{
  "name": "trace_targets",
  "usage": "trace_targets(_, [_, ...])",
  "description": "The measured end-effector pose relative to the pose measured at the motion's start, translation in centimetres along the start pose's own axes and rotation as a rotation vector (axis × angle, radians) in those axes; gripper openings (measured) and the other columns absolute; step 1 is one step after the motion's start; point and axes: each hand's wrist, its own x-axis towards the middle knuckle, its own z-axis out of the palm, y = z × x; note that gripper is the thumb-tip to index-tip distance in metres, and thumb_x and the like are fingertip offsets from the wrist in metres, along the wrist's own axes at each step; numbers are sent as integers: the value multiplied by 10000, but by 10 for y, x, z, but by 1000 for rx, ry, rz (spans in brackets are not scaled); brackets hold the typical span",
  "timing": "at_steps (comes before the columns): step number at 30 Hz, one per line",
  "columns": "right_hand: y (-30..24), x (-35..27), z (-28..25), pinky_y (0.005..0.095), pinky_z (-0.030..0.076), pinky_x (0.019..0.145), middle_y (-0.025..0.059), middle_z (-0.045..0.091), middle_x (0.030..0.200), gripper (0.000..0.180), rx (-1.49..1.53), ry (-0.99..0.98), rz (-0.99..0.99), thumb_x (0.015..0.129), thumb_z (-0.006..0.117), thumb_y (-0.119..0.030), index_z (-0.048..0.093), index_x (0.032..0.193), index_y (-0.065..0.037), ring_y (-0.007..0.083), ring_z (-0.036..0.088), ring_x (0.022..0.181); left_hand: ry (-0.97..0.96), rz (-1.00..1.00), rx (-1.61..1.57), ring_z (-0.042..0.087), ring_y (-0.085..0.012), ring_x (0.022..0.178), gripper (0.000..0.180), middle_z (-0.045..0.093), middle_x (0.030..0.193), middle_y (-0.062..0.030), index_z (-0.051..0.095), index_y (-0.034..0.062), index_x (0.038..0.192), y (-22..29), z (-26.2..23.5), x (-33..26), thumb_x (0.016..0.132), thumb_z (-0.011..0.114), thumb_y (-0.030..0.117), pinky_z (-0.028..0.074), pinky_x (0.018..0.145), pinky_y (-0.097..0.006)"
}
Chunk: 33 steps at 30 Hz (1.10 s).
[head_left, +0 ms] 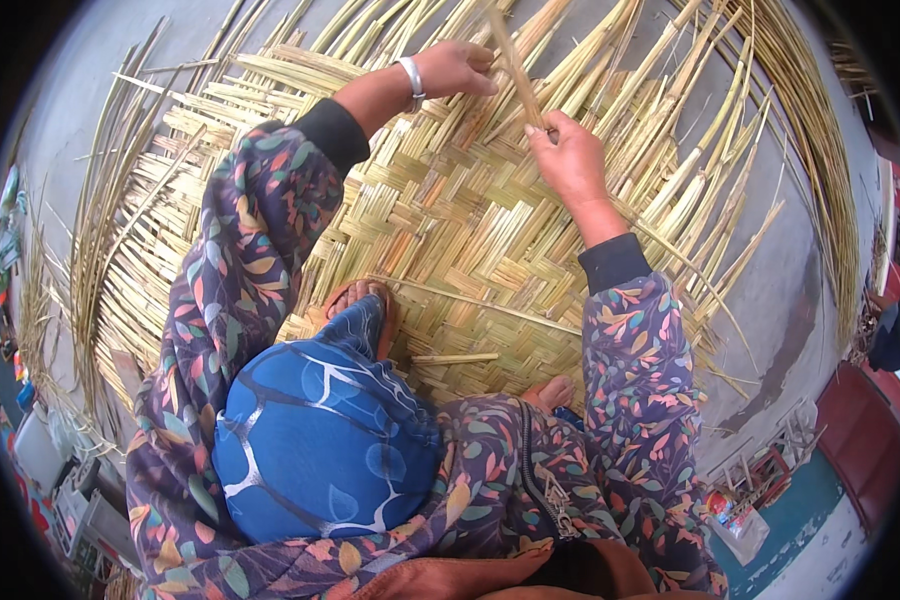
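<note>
Reed strip (516,70) in right fingers (542,141), woven mat (440,225) beneath

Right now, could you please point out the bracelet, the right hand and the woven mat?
Bracelet (412,79), head view: silver band.
Right hand (570,162), head view: its back.
Woven mat (450,235), head view: bare weave.

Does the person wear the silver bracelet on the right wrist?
No, the silver bracelet circles the left wrist, and the right wrist is bare.
</note>
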Motion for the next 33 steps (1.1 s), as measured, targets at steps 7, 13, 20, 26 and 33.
trace_targets(7, [0, -4, 10, 299, 483, 534, 70, 636, 623, 163, 305, 77, 186, 835, 607, -209, 613, 856, -48, 169, 630, 520, 420, 143, 441, 644, -312, 923, 518, 666, 995, -187, 613, 2, 1135, -5, 6, 56, 724, 671, 311, 500, 840, -350])
trace_targets(13, [4, -8, 7, 278, 487, 516, 65, 634, 607, 177, 398, 97, 243, 841, 612, -185, 557, 785, -26, 151, 646, 517, 200, -1, 597, 667, -304, 794, 620, 673, 890, -211, 671, -44, 843, 17, 13, 72, 633, 771, 531, 519, 678, -384])
trace_targets(20, [5, -9, 12, 273, 481, 489, 81, 638, 623, 197, 496, 126, 279, 856, 598, -167, 528, 754, -13, 144, 644, 521, 204, -100, -75, 645, -221, 608, 586, 667, 765, -189, 642, -62, 817, 12, 3, 81, 655, 794, 481, 479, 486, -333])
trace_targets(26, [7, -9, 13, 271, 479, 476, 92, 640, 630, 201, 553, 159, 299, 855, 592, -148, 516, 744, 1, 141, 641, 516, 2, -214, -149, 664, -214, 704, 688, 641, 838, -179, 574, -79, 965, 45, 10, 71, 641, 821, 475, 511, 512, -298])
trace_targets(33, [8, -7, 17, 273, 467, 458, 77, 613, 583, 213, 574, 182, 301, 856, 584, -133, 482, 704, -23, 148, 640, 510, 33, -184, -226, 570, -142, 588, 469, 636, 769, -85, 617, -20, 973, 50, 22, 74, 624, 831, 209, 441, 502, -270])
